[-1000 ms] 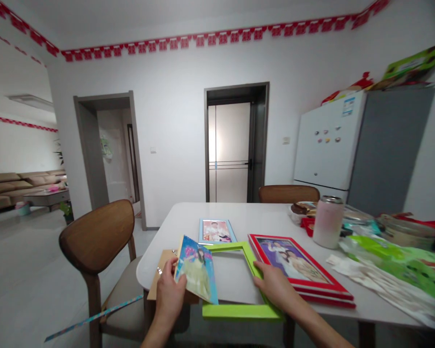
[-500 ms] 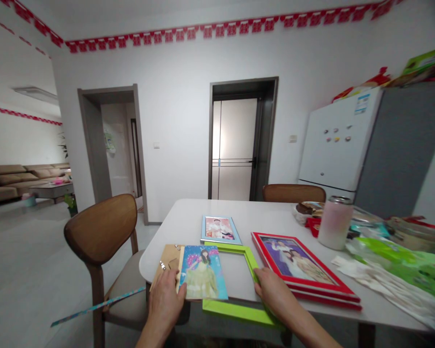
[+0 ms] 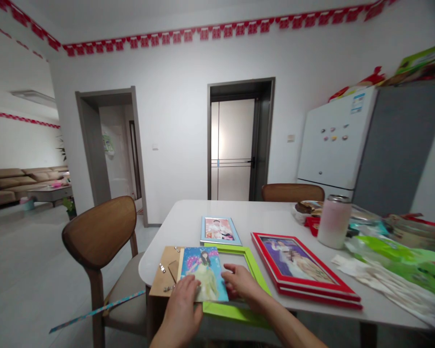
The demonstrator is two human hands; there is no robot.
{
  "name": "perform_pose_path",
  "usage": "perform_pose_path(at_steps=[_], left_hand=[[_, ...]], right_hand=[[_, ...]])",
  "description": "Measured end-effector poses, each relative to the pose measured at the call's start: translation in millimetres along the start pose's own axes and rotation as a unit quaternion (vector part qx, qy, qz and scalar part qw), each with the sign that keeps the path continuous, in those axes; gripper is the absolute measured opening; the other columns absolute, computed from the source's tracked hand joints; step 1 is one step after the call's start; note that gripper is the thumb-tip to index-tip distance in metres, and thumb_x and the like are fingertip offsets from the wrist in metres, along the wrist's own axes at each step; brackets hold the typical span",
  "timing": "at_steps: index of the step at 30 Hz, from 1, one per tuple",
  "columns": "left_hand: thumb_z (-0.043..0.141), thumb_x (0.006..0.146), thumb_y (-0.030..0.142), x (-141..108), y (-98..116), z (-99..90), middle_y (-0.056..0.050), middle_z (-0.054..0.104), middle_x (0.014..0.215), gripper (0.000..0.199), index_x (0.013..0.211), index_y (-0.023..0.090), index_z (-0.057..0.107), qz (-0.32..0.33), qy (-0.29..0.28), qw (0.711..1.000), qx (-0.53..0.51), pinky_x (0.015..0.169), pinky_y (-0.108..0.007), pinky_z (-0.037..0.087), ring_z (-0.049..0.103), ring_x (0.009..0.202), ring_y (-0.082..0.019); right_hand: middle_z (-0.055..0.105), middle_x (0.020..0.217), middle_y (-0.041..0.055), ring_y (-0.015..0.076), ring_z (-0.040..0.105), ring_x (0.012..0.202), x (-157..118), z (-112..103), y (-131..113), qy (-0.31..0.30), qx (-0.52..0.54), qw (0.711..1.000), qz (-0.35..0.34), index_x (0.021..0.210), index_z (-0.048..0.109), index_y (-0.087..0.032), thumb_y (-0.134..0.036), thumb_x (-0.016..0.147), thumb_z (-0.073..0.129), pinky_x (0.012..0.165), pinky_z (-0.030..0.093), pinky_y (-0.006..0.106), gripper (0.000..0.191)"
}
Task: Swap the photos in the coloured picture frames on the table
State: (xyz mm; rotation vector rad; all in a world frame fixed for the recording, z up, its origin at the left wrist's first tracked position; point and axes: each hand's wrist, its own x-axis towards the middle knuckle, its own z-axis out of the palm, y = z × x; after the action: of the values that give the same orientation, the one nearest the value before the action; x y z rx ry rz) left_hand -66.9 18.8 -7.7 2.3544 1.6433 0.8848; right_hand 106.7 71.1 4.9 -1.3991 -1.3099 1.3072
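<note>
A photo print of a figure in a pale green dress on blue lies partly over a brown frame backing board with metal clips. Both overlap a lime-green picture frame whose opening shows the table. My left hand rests on the photo's lower left, its fingers stretched over the print and its thumb apart near the lower edge. At the photo's right edge is my right hand, index finger extended and the other fingers bent, above the green frame's opening. Whether its fingertips touch the print is unclear.
Behind the green frame lies a light-blue framed photo. Stacked red framed photos are to the right, near a pink-white flask, white gloves and a green plastic bag. A chair stands left of the white table.
My right hand has let go of the green frame's right side and moved left to the photo's edge. My left hand has shifted right from the backing board onto the photo.
</note>
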Motion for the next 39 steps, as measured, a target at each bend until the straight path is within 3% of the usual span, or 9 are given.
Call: perform_pose_path(at_steps=[4,8,15,18,21,26,29,33,39], left_hand=[[0.043,0.056,0.006,5,2,6.0,-0.009,0.044,0.123,0.057,0.111,0.016,0.049,0.021,-0.028,0.999,0.003,0.099,-0.036,0.024,0.035,0.116,-0.022],[0.042,0.054,0.005,12,10,7.3,-0.01,0.039,0.127,0.065,0.118,0.014,0.043,0.049,-0.022,0.999,-0.006,0.1,-0.037,0.023,0.031,0.119,-0.022],[0.035,0.069,0.009,28,24,-3.7,-0.009,0.042,0.125,0.051,0.119,0.014,0.041,0.061,0.137,0.981,-0.122,0.099,-0.037,0.026,0.034,0.117,-0.018],[0.036,0.079,0.025,34,35,-9.2,-0.011,0.057,0.108,0.034,0.106,0.013,0.052,-0.025,0.225,0.941,-0.253,0.09,-0.035,0.036,0.049,0.104,-0.021],[0.043,0.076,0.038,40,47,-0.3,-0.012,0.064,0.089,0.034,0.09,0.011,0.058,-0.15,0.272,0.861,-0.404,0.081,-0.034,0.043,0.057,0.091,-0.023],[0.051,0.071,0.036,45,51,26.9,-0.013,0.061,0.098,0.043,0.104,0.009,0.05,-0.17,0.2,0.775,-0.575,0.078,-0.03,0.045,0.058,0.089,-0.022],[0.052,0.071,0.028,43,43,28.7,-0.014,0.053,0.111,0.047,0.113,0.009,0.042,-0.164,0.172,0.796,-0.557,0.083,-0.029,0.042,0.052,0.099,-0.02],[0.05,0.067,0.018,36,37,24.3,-0.012,0.052,0.114,0.043,0.108,0.011,0.046,-0.137,0.095,0.897,-0.409,0.09,-0.029,0.035,0.047,0.106,-0.018],[0.051,0.062,0.017,22,40,33.8,-0.012,0.05,0.116,0.047,0.109,0.01,0.048,-0.065,0.008,0.972,-0.226,0.095,-0.032,0.029,0.043,0.109,-0.02]], right_hand=[[0.055,0.046,-0.0021,0.0108,0.051,0.041,5,10,-5,-0.055,0.052,0.997,-0.011,0.095,0.057,-0.009,-0.012,0.055,0.042,0.045,0.041,0.021,0.043],[0.062,0.058,0.0018,0.0129,0.056,0.053,5,16,-16,-0.011,0.101,0.993,-0.052,0.084,0.058,-0.009,-0.012,0.055,0.043,0.05,0.043,0.021,0.034],[0.058,0.065,-0.0007,0.0081,0.05,0.048,-26,28,-62,-0.026,0.174,0.974,-0.139,0.101,0.05,-0.014,-0.031,0.065,0.052,0.043,0.041,0.02,0.04],[0.059,0.084,0.0051,0.0102,0.055,0.061,-32,26,-57,0.004,0.174,0.979,-0.104,0.104,0.049,-0.017,-0.037,0.068,0.05,0.048,0.043,0.02,0.041],[0.06,0.09,0.0082,0.0127,0.059,0.068,-25,18,-34,0.031,0.171,0.984,-0.029,0.103,0.048,-0.017,-0.037,0.071,0.045,0.052,0.044,0.021,0.038],[0.064,0.083,0.0081,0.0159,0.06,0.069,-10,-11,-10,0.05,0.214,0.973,-0.067,0.106,0.045,-0.015,-0.017,0.066,0.036,0.053,0.045,0.023,0.041],[0.065,0.074,0.0076,0.0174,0.061,0.064,-4,-38,-14,0.098,0.145,0.982,-0.069,0.108,0.047,-0.013,-0.012,0.062,0.034,0.052,0.045,0.025,0.048],[0.065,0.062,0.0066,0.0172,0.061,0.058,3,-67,-17,0.107,0.024,0.992,-0.066,0.1,0.054,-0.013,-0.011,0.063,0.031,0.053,0.045,0.025,0.043],[0.064,0.058,0.0071,0.0165,0.059,0.056,16,-67,-8,0.128,-0.121,0.982,-0.061,0.086,0.062,-0.012,-0.01,0.062,0.033,0.052,0.043,0.023,0.037]])
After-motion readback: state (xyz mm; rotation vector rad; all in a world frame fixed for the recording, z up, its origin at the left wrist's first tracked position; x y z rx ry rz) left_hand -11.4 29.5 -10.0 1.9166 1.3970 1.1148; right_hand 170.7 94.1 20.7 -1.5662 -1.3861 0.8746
